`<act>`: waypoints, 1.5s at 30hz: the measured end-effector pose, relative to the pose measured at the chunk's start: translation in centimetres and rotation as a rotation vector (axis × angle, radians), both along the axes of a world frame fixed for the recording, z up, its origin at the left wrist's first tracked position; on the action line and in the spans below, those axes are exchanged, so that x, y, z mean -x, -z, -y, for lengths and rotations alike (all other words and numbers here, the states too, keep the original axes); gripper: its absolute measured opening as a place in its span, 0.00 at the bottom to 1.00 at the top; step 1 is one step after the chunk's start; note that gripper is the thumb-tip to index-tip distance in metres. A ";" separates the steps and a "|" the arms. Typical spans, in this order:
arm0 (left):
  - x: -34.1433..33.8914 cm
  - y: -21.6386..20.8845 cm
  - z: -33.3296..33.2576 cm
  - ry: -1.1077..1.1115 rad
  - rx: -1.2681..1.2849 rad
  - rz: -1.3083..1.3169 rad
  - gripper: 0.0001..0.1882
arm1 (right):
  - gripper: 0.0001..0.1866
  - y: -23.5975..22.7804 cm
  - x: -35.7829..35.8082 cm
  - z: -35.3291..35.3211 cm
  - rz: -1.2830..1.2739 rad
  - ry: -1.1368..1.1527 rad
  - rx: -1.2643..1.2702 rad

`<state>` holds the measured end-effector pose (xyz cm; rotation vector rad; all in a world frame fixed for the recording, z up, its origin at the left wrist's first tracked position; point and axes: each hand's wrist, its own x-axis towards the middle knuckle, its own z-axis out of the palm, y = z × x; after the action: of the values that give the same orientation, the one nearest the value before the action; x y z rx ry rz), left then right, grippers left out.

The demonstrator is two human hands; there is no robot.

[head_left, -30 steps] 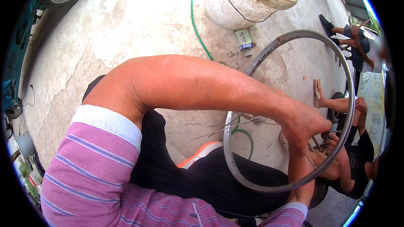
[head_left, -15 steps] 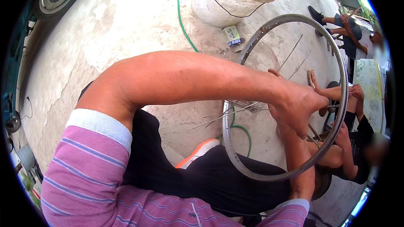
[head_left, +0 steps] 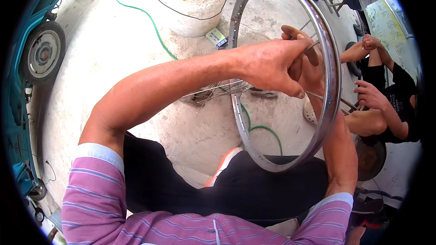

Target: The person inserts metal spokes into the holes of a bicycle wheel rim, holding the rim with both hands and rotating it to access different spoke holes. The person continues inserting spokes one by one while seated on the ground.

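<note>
A bare metal bicycle wheel rim [head_left: 334, 63] stands tilted above my lap, with only some spokes reaching it. A bundle of thin spokes [head_left: 213, 90] fans out leftward beneath my left wrist. The hub there is mostly covered by that wrist. Across the rim's opening reaches my left hand [head_left: 272, 66], its thumb apart from the fingers, close to spokes near the rim's right side. My right hand [head_left: 313, 75] is inside the rim on that side, behind the left one. Its grip is largely hidden, and its forearm passes behind the rim's lower right edge.
Beyond the rim stand a large dirty white bucket [head_left: 195, 4] and a small box [head_left: 216, 38]. A green hose [head_left: 145, 13] runs over the concrete floor. A teal vehicle with a wheel [head_left: 44, 53] is at left. Seated people, one in a black shirt [head_left: 399, 104], are at right.
My left hand has drawn back from the rim's right edge, and its thumb and fingers have parted. The rim has shifted left and up in view and turned more edge-on.
</note>
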<state>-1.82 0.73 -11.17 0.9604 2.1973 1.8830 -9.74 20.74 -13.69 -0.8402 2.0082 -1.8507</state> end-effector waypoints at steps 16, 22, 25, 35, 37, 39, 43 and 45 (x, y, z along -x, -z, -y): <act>0.0 1.8 3.5 0.031 -0.283 0.061 0.44 | 0.21 0.0 2.5 2.9 -0.225 0.090 -0.301; -0.9 1.2 3.3 0.004 -0.254 0.107 0.45 | 0.22 0.4 3.2 2.9 -0.094 0.140 -0.311; -1.1 1.3 3.3 -0.019 -0.233 0.107 0.45 | 0.21 0.5 3.1 2.8 -0.100 0.121 -0.293; -0.9 1.1 3.0 -0.028 -0.238 0.130 0.45 | 0.20 -3.2 1.0 1.3 -0.448 -0.035 -0.424; -0.9 1.1 3.0 -0.022 -0.250 0.134 0.45 | 0.21 -4.0 0.8 1.0 -0.563 -0.072 -0.490; -0.8 1.1 2.9 -0.012 -0.264 0.134 0.45 | 0.20 -3.6 1.2 1.4 -0.618 -0.082 -0.443; -0.6 1.2 3.0 -0.010 -0.260 0.111 0.46 | 0.15 -2.4 1.0 2.2 -0.157 -0.083 -0.194; -0.6 1.3 3.1 -0.003 -0.263 0.103 0.45 | 0.14 -2.1 0.9 2.3 -0.029 -0.081 -0.085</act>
<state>-1.22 -2.32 -12.46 0.8718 1.9293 2.2097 -10.61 18.48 -11.60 -0.9150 2.0227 -1.7065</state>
